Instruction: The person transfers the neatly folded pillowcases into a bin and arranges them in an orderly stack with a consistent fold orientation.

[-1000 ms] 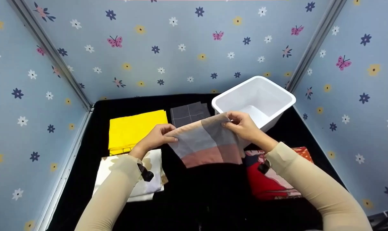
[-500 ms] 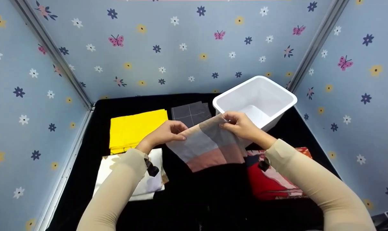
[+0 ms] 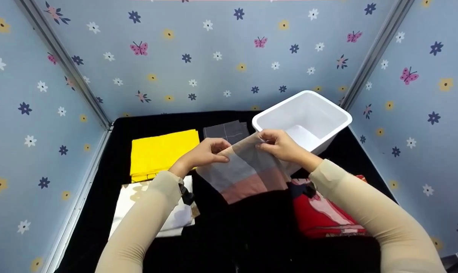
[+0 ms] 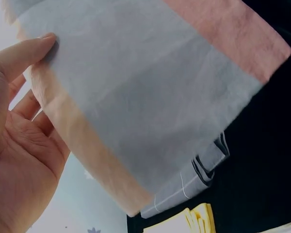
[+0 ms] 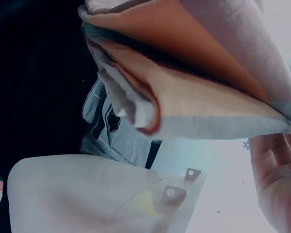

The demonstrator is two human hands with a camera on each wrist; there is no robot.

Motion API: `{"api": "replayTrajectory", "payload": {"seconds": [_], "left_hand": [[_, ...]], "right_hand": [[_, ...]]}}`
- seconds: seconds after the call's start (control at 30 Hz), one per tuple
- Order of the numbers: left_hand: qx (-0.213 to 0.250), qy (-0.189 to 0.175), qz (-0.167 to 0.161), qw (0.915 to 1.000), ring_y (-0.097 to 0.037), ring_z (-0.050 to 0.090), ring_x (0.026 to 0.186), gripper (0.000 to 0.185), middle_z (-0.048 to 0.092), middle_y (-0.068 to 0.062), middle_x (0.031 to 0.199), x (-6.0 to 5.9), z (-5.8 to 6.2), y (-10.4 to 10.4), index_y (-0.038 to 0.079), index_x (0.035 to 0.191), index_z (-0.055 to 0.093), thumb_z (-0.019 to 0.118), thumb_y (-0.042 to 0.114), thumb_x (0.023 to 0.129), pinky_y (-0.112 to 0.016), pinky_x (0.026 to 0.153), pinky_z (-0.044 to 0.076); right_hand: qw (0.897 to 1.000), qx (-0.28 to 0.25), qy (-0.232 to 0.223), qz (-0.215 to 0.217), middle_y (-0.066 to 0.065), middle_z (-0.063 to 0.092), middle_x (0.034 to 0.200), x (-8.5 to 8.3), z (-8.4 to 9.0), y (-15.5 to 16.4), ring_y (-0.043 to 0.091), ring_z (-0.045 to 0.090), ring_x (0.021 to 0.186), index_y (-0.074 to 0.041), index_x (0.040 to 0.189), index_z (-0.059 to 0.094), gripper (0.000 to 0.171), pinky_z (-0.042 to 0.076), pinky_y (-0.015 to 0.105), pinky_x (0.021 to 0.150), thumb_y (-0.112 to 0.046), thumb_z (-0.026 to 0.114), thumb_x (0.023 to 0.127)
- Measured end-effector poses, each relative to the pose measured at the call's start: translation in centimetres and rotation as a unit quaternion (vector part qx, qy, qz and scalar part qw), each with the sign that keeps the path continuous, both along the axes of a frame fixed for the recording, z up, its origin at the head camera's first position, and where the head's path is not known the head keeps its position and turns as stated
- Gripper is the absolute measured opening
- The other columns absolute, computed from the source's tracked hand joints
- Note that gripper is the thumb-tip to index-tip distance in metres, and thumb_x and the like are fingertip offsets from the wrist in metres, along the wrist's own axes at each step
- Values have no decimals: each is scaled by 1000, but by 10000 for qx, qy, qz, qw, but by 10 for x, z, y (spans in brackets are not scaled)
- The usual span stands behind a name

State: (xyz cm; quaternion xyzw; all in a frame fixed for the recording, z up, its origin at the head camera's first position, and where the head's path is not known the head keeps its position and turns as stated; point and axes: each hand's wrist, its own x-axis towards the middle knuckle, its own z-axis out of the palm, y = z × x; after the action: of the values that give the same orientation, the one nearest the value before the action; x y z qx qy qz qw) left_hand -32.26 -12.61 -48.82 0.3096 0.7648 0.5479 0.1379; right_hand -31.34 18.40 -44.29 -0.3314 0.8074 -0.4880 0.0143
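Note:
A folded cloth (image 3: 247, 170) with grey, peach and pink colour blocks hangs in the air at the middle of the head view. At its upper edge my left hand (image 3: 210, 153) pinches it, thumb in front and fingers behind. My right hand (image 3: 283, 146) pinches its top right end, close to the white bin. The left wrist view has the thumb of the left hand (image 4: 26, 131) on the cloth's peach border. Several folded layers of the cloth (image 5: 213, 104) show in the right wrist view; the right hand (image 5: 281, 174) is partly cut off there.
A white bin (image 3: 302, 95) stands at the back right. Folded on the black surface lie a yellow cloth (image 3: 162, 153), a dark grey lined cloth (image 3: 225, 131), a white patterned cloth (image 3: 175, 222) and a red patterned cloth (image 3: 327, 216). Flowered walls (image 3: 213, 57) enclose the sides and back.
My left hand has slid rightward along the cloth's top edge, nearer to the right hand. The cloth's left corner now hangs lower; the right hand has shifted slightly left.

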Motion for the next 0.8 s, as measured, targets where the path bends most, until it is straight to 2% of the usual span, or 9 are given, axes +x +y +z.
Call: {"api": "replayTrajectory", "payload": {"seconds": [0.1,0.3,0.4,0.6,0.7,0.8], "left_hand": [[66,-21,7,10000,-10,67,89,33,75,1,104,0,2,5,-3,124,73,84,1,93,-22,83,57],[219,59,91,9997,-10,70,92,29,77,-11,111,-1,3,13,-6,124,71,79,-2,95,-22,84,58],[271,173,193,9993,-9,68,90,25,75,-8,105,-1,3,16,-6,120,72,78,-3,96,-21,81,56],[421,286,472,9976,-10,63,86,19,65,5,95,-3,4,20,-6,115,72,77,-3,97,-21,77,52],[513,216,515,9971,-10,63,86,19,66,4,96,-4,4,20,-6,115,72,77,-3,97,-22,77,53],[605,145,514,9967,-10,63,87,19,68,0,98,-5,6,20,-6,115,72,76,-3,97,-22,77,54]], "right_hand": [[10000,15,-21,-4,2,66,87,-4,0,0,2,55,73,6,101,71,6,46,18,68,4,72,96],[9997,32,-178,-141,13,74,94,-8,2,-2,0,60,73,7,105,73,9,50,16,67,3,74,97],[9996,18,-221,-200,17,77,98,-9,3,-1,-1,62,73,7,106,73,10,52,16,67,3,74,97],[9981,-168,-489,-331,6,77,92,-14,4,2,0,65,72,9,112,70,17,55,17,65,2,75,98],[9967,-289,-664,-368,2,77,89,-15,4,4,1,69,74,11,115,68,22,58,18,65,2,77,97],[9960,-317,-749,-358,6,79,92,-16,3,7,1,72,77,12,117,68,26,59,18,67,3,79,95]]}}
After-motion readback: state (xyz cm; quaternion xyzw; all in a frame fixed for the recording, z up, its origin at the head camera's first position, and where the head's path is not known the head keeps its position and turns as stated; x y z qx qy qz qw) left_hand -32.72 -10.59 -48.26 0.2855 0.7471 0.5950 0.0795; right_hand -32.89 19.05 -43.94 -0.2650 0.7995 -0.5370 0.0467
